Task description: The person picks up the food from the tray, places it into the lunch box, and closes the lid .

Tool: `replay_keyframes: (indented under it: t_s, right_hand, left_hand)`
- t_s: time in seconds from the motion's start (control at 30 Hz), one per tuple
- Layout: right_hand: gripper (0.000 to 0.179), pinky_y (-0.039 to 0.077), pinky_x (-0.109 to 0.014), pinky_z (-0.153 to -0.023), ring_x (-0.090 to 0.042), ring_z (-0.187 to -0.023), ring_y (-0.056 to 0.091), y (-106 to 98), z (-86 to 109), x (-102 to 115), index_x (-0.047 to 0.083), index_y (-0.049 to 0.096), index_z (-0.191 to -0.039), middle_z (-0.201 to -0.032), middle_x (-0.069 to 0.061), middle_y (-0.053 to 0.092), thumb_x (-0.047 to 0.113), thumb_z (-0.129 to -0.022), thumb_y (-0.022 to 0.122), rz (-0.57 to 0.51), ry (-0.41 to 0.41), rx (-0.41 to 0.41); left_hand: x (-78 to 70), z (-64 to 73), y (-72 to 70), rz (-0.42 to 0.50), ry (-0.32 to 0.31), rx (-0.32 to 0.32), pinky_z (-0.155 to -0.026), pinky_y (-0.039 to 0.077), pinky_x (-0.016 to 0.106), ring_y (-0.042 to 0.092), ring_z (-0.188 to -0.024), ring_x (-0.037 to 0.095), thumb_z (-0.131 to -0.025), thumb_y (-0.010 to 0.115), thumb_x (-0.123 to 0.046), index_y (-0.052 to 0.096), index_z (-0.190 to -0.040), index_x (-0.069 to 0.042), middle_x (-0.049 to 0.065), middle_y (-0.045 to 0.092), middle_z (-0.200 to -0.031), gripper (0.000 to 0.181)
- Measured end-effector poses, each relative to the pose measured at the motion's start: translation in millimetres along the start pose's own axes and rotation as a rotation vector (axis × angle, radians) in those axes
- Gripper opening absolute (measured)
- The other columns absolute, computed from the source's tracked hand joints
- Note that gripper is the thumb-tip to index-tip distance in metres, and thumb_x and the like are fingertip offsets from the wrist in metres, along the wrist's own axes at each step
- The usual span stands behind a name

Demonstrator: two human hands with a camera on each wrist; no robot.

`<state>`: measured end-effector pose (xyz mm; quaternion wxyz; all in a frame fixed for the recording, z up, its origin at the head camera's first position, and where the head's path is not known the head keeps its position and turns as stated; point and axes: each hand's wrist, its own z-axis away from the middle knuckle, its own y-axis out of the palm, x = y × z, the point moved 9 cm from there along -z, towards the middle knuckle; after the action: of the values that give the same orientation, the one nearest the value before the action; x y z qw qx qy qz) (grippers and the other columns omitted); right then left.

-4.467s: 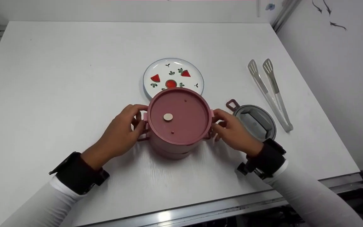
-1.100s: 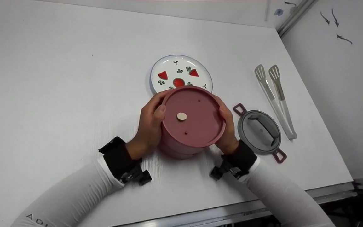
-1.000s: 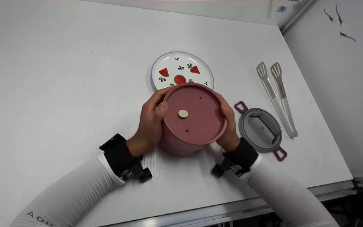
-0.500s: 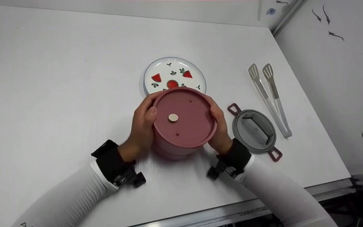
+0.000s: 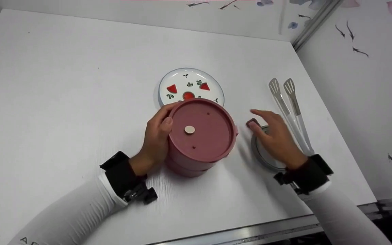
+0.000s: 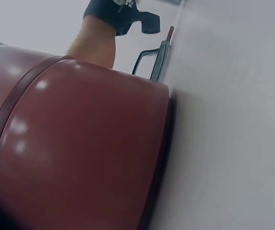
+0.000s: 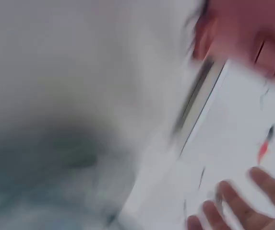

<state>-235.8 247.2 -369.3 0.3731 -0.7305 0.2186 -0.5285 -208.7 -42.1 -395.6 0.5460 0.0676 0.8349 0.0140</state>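
A round pink lidded pot (image 5: pixel 199 136) stands near the middle of the white table, a small pale disc on its sunken top. My left hand (image 5: pixel 153 139) holds the pot's left side, its thumb at the rim and its fingers passing behind. The pot's reddish wall (image 6: pixel 89 134) fills much of the left wrist view. My right hand (image 5: pixel 277 137) is off the pot, fingers spread over a grey lid (image 5: pixel 264 156) and covering much of it. One brown-red loop handle (image 5: pixel 252 122) of that lid shows by my thumb. In the right wrist view, the spread fingers (image 7: pixel 238 206) hold nothing.
Behind the pot lies a white plate (image 5: pixel 168 76) with watermelon prints, partly covered by it. Metal tongs (image 5: pixel 289 109) with slotted ends lie at the right, near the patterned side wall. A metal rail (image 5: pixel 250 234) runs along the table's front edge.
Both hands first were at the pot's side handles, then held its walls. Now my right hand has let go and moved right, over the grey lid; my left hand keeps its hold.
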Motion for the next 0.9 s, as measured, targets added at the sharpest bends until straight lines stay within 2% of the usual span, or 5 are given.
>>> replay_keyframes:
  t_s: [0.1, 0.2, 0.57, 0.8, 0.9]
  right_hand:
    - [0.049, 0.042, -0.057, -0.101, -0.040, -0.121, 0.050, -18, 10.2, -37, 0.001, 0.051, -0.143, -0.131, -0.026, 0.055, 0.027, -0.102, 0.057, 0.256, 0.140, 0.029]
    - [0.055, 0.047, -0.058, -0.093, -0.041, -0.115, 0.053, -20, 20.7, -63, 0.003, 0.047, -0.146, -0.127, -0.028, 0.054, 0.036, -0.102, 0.055, 0.338, 0.260, 0.145]
    - [0.035, 0.048, -0.032, -0.070, -0.021, -0.079, 0.058, -11, 23.3, -75, 0.008, 0.058, -0.134, -0.090, -0.013, 0.067, 0.016, -0.100, 0.056, 0.376, 0.234, 0.242]
    - [0.046, 0.048, -0.029, -0.063, -0.019, -0.073, 0.055, -16, 26.1, -76, 0.008, 0.050, -0.141, -0.081, -0.008, 0.058, 0.032, -0.102, 0.056, 0.311, 0.291, 0.291]
    - [0.043, 0.049, -0.030, -0.063, -0.018, -0.074, 0.058, -17, 26.4, -78, 0.005, 0.055, -0.129, -0.083, -0.010, 0.062, 0.039, -0.102, 0.054, 0.320, 0.317, 0.293]
  left_hand:
    - [-1.5, -1.0, -0.9, -0.018, 0.012, -0.005, -0.102, 0.050, 0.032, 0.060, -0.117, 0.018, -0.095, 0.037, -0.036, 0.058, -0.135, -0.012, 0.001, 0.064, -0.127, 0.051]
    - [-2.1, -2.5, -0.3, -0.015, 0.023, 0.006, -0.103, 0.051, 0.032, 0.060, -0.117, 0.017, -0.096, 0.037, -0.036, 0.058, -0.136, -0.015, 0.000, 0.065, -0.126, 0.050]
    - [5.0, 4.5, -0.9, -0.037, -0.013, -0.014, -0.103, 0.050, 0.032, 0.060, -0.116, 0.013, -0.096, 0.037, -0.040, 0.059, -0.136, -0.016, -0.001, 0.065, -0.126, 0.051]
    - [-0.3, -0.2, -0.8, -0.046, 0.017, -0.006, -0.104, 0.050, 0.034, 0.060, -0.117, 0.012, -0.096, 0.036, -0.042, 0.059, -0.135, -0.015, -0.002, 0.065, -0.125, 0.053]
    - [0.8, 0.3, -1.8, -0.063, 0.021, -0.006, -0.103, 0.050, 0.035, 0.060, -0.116, 0.012, -0.096, 0.035, -0.041, 0.059, -0.136, -0.014, -0.001, 0.066, -0.125, 0.053]
